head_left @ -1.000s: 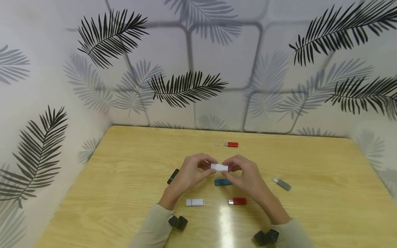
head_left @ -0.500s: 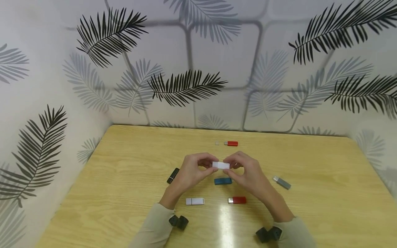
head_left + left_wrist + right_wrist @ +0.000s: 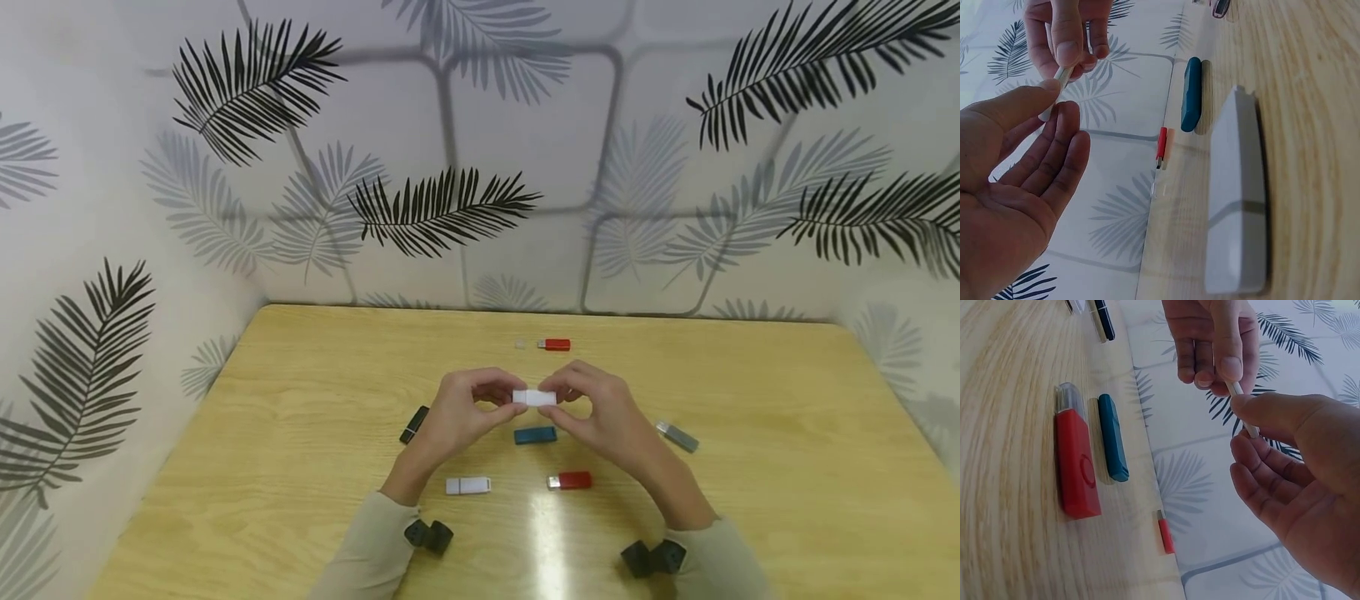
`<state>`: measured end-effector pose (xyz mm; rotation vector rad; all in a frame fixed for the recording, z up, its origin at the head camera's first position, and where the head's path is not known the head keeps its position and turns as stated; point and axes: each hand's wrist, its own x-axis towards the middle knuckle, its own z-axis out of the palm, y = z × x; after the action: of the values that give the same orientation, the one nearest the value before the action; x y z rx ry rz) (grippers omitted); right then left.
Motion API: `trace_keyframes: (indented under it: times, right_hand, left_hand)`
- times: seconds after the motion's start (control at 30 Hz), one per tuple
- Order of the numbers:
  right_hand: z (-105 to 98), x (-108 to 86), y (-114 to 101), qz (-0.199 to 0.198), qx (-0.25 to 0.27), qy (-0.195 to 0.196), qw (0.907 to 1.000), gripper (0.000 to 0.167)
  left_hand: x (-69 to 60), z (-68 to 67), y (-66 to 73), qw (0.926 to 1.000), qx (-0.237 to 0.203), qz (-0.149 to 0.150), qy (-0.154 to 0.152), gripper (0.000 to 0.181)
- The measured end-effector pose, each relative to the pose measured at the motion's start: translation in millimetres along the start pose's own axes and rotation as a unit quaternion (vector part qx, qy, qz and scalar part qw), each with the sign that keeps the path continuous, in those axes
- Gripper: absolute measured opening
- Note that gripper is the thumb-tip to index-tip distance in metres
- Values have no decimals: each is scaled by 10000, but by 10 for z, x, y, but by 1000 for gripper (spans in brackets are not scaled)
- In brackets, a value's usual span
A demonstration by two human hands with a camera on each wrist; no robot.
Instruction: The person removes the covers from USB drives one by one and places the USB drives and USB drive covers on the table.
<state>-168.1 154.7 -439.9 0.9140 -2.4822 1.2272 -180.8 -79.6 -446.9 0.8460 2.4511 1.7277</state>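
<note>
And my left hand (image 3: 461, 412) and right hand (image 3: 609, 412) pinch the white stick (image 3: 535, 397)! Around the blue stick (image 3: 535, 436): black stick (image 3: 413, 425) left, grey stick (image 3: 679, 437) right, red stick (image 3: 557, 345) beyond.

From above, the head view looks forward and down; nearer, tilted left and right wrist views face the leaf-print wall (image 3: 525, 133), sharing the held white USB stick (image 3: 534, 397), upper left and upper right respectively.

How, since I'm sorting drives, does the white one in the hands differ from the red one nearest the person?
The white drive is pinched by the left hand and right hand; the red drive lies on the table. The red drive has a silvery end; the white drive shows none. Both are oblong.
</note>
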Motion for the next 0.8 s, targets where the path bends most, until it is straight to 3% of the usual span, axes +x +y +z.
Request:
trace_keyframes:
  times: [0.47,0.8]
  right_hand:
    - [-20,-33,17,1,284,-199,9994,21]
    - [-50,6,31,-124,307,-237,9992,22]
  left_hand:
    - [-53,-26,29,9998,-115,-75,-126,16]
    - [-16,-54,37,10000,-16,1,-96,16]
